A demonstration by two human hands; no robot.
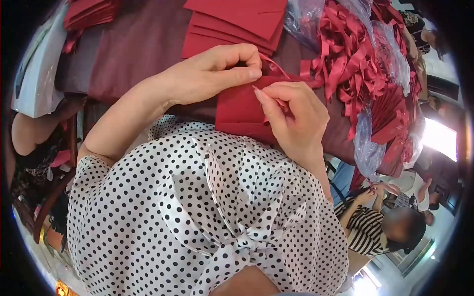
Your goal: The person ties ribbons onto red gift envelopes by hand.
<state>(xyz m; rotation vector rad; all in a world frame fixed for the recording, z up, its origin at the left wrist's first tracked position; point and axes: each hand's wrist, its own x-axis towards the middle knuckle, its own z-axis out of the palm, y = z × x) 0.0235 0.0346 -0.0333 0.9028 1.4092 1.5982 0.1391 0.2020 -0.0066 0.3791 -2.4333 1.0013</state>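
A flat red piece (236,109), perhaps a bag or folder, lies at the table's near edge against my shirt. Over its top edge, my left hand (224,71) is closed, thumb against forefinger, pinching a narrow red ribbon (274,65) that runs off to the right. My right hand (301,111) rests over the right part of the red piece. Its fingers are curled and pinched on the ribbon too, with a bit of red showing between them. The ribbon's ends are partly hidden by my fingers.
A stack of similar red pieces (232,24) lies beyond my hands. To the right sit heaped red ribbons (348,59) with clear plastic bags (370,143). More red pieces (91,12) lie far left on the dark red cloth (133,49). A person in stripes (368,229) works at right.
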